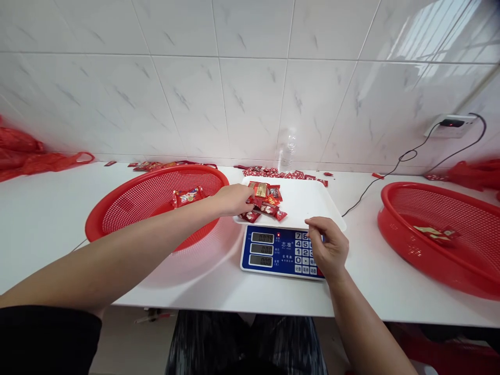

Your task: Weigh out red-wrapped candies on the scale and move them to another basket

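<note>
A blue electronic scale (273, 250) with a white weighing tray (312, 200) stands on the white counter. A small heap of red candy packets (265, 202) lies on the tray's left part. My left hand (234, 199) reaches across to that heap, fingers curled against the packets; what it grips is hidden. My right hand (328, 247) hovers over the scale's keypad, fingers bent and pinched together, with nothing visible in them.
A red mesh basket (128, 213) at left holds a couple of packets (188, 197). Another red basket (394, 229) at right holds a few packets. Loose red packets (273, 172) line the tiled wall. Red plastic bags sit at both ends. A black cable (383, 179) runs to a wall socket.
</note>
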`<state>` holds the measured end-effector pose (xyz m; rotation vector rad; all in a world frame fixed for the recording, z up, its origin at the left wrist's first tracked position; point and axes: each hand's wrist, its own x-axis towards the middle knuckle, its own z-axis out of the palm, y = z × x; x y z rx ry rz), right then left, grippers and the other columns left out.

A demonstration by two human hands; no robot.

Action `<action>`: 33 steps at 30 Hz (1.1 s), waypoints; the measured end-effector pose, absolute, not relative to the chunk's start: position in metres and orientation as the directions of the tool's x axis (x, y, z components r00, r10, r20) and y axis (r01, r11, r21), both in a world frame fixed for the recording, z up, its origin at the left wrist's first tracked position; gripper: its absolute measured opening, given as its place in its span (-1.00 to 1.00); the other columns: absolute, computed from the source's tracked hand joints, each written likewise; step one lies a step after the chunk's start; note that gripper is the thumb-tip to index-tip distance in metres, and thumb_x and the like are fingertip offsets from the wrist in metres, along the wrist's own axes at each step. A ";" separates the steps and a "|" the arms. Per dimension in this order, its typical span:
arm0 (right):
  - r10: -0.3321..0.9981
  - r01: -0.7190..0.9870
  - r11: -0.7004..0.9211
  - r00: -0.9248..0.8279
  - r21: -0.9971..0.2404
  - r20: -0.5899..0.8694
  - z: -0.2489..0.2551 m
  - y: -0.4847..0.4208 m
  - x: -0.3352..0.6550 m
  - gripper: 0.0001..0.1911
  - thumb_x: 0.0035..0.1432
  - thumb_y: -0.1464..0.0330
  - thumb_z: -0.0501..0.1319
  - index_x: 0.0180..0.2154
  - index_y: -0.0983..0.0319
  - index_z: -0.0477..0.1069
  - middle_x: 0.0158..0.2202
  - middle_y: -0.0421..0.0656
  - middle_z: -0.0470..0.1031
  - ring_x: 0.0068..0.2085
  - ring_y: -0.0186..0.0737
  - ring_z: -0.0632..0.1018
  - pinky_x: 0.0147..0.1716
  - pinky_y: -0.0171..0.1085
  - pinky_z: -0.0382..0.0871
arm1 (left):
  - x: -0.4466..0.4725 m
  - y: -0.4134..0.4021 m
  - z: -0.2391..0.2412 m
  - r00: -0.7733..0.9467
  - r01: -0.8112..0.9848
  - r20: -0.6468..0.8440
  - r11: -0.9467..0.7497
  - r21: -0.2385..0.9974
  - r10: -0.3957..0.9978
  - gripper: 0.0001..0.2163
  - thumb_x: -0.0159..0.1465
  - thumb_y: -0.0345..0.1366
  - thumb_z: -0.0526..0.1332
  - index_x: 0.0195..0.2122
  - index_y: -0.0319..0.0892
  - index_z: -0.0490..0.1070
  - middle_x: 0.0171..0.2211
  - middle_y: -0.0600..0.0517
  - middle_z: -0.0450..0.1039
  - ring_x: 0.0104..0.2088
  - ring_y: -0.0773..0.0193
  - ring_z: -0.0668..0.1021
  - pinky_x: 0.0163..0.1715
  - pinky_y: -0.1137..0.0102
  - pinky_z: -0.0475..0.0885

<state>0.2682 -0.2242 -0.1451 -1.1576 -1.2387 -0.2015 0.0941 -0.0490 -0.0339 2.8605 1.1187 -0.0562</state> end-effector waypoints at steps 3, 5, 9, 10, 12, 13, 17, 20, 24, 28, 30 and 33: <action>0.449 0.668 0.469 0.384 -0.578 0.807 -0.145 -0.224 0.268 -0.80 0.18 0.53 0.14 -0.24 0.17 0.48 -0.33 -0.15 0.49 -0.36 -0.27 0.52 -0.44 -0.24 0.40 | 0.089 -0.046 -0.033 0.736 0.670 0.027 -0.734 0.110 0.676 -0.82 0.15 -0.23 0.18 -0.31 -0.14 0.53 -0.32 -0.07 0.51 -0.34 0.14 0.47 -0.42 0.36 0.23; 0.446 0.667 0.471 0.384 -0.577 0.808 -0.145 -0.225 0.267 -0.80 0.18 0.53 0.15 -0.24 0.17 0.48 -0.33 -0.15 0.49 -0.37 -0.27 0.52 -0.45 -0.25 0.40 | 0.084 -0.044 -0.031 0.689 0.683 0.100 -0.689 0.244 0.718 -0.82 0.15 -0.24 0.17 -0.33 -0.16 0.53 -0.35 -0.05 0.51 -0.37 0.18 0.47 -0.44 0.37 0.23; 0.442 0.674 0.464 0.387 -0.575 0.809 -0.145 -0.224 0.267 -0.80 0.17 0.54 0.15 -0.24 0.17 0.48 -0.32 -0.16 0.49 -0.36 -0.27 0.52 -0.44 -0.25 0.40 | 0.073 -0.049 -0.020 0.489 0.496 0.185 -0.447 0.745 0.852 -0.90 0.15 -0.28 0.22 -0.39 -0.19 0.48 -0.48 0.04 0.44 -0.50 0.33 0.42 -0.54 0.45 0.25; 0.442 0.674 0.462 0.388 -0.576 0.809 -0.145 -0.224 0.268 -0.80 0.17 0.53 0.15 -0.24 0.17 0.48 -0.32 -0.16 0.49 -0.36 -0.27 0.52 -0.44 -0.25 0.40 | 0.069 -0.053 -0.017 0.429 0.347 0.173 -0.338 0.875 0.887 -0.93 0.16 -0.30 0.23 -0.38 -0.18 0.45 -0.49 0.07 0.43 -0.53 0.37 0.40 -0.58 0.49 0.24; 0.442 0.674 0.463 0.388 -0.576 0.809 -0.145 -0.224 0.268 -0.80 0.17 0.53 0.15 -0.25 0.17 0.48 -0.33 -0.16 0.49 -0.36 -0.27 0.52 -0.44 -0.25 0.40 | 0.058 -0.062 -0.014 0.345 -0.049 0.071 -0.058 0.997 0.936 -0.96 0.19 -0.34 0.23 -0.38 -0.18 0.42 -0.49 0.09 0.41 -0.58 0.45 0.36 -0.67 0.57 0.21; 0.441 0.675 0.463 0.387 -0.574 0.810 -0.145 -0.224 0.267 -0.80 0.17 0.53 0.15 -0.25 0.17 0.48 -0.33 -0.16 0.49 -0.36 -0.26 0.52 -0.43 -0.25 0.40 | 0.052 -0.068 -0.015 0.341 -0.237 -0.002 0.088 0.967 0.940 -0.95 0.22 -0.35 0.22 -0.37 -0.19 0.41 -0.48 0.08 0.41 -0.59 0.49 0.35 -0.71 0.62 0.21; 0.431 0.693 0.451 0.382 -0.562 0.817 -0.148 -0.223 0.265 -0.82 0.17 0.50 0.15 -0.25 0.17 0.48 -0.34 -0.15 0.50 -0.36 -0.25 0.52 -0.41 -0.22 0.42 | 0.028 -0.090 -0.037 0.488 -0.601 -0.170 0.471 0.646 0.856 -0.85 0.32 -0.32 0.13 -0.28 -0.24 0.47 -0.39 -0.01 0.49 -0.57 0.52 0.41 -0.75 0.75 0.26; 0.441 0.707 0.434 0.373 -0.558 0.816 -0.150 -0.219 0.263 -0.83 0.18 0.48 0.14 -0.25 0.17 0.47 -0.33 -0.15 0.50 -0.37 -0.25 0.52 -0.43 -0.23 0.43 | 0.019 -0.100 -0.060 0.570 -0.671 -0.184 0.583 0.458 0.801 -0.81 0.34 -0.29 0.11 -0.16 -0.20 0.47 -0.29 -0.04 0.53 -0.53 0.50 0.46 -0.76 0.77 0.31; 0.441 0.751 0.404 0.340 -0.522 0.831 -0.147 -0.217 0.259 -0.83 0.18 0.49 0.13 -0.25 0.18 0.46 -0.34 -0.15 0.50 -0.36 -0.26 0.53 -0.42 -0.25 0.43 | 0.018 -0.104 -0.074 0.639 -0.671 -0.153 0.644 0.368 0.754 -0.77 0.36 -0.24 0.08 -0.10 -0.21 0.45 -0.26 -0.05 0.55 -0.50 0.48 0.48 -0.75 0.77 0.33; 0.461 0.799 0.384 0.268 -0.462 0.846 -0.137 -0.217 0.254 -0.82 0.19 0.50 0.12 -0.25 0.18 0.47 -0.31 -0.14 0.52 -0.31 -0.25 0.54 -0.38 -0.26 0.44 | 0.018 -0.104 -0.077 0.695 -0.622 -0.068 0.646 0.442 0.716 -0.77 0.35 -0.25 0.11 -0.05 -0.20 0.44 -0.24 -0.03 0.55 -0.49 0.46 0.48 -0.75 0.74 0.33; 0.498 0.812 0.370 0.237 -0.451 0.834 -0.130 -0.216 0.253 -0.82 0.20 0.48 0.10 -0.25 0.18 0.47 -0.30 -0.14 0.53 -0.31 -0.27 0.54 -0.39 -0.27 0.44 | 0.017 -0.103 -0.082 0.719 -0.598 -0.026 0.637 0.487 0.695 -0.75 0.31 -0.26 0.17 -0.02 -0.18 0.43 -0.24 -0.03 0.55 -0.49 0.46 0.48 -0.75 0.74 0.32; 0.584 0.830 0.333 0.191 -0.447 0.789 -0.119 -0.208 0.258 -0.81 0.21 0.45 0.09 -0.22 0.18 0.47 -0.26 -0.13 0.54 -0.30 -0.28 0.54 -0.40 -0.30 0.44 | 0.013 -0.101 -0.089 0.731 -0.580 0.018 0.607 0.543 0.683 -0.73 0.24 -0.29 0.25 -0.02 -0.15 0.44 -0.30 0.01 0.53 -0.50 0.45 0.47 -0.76 0.72 0.29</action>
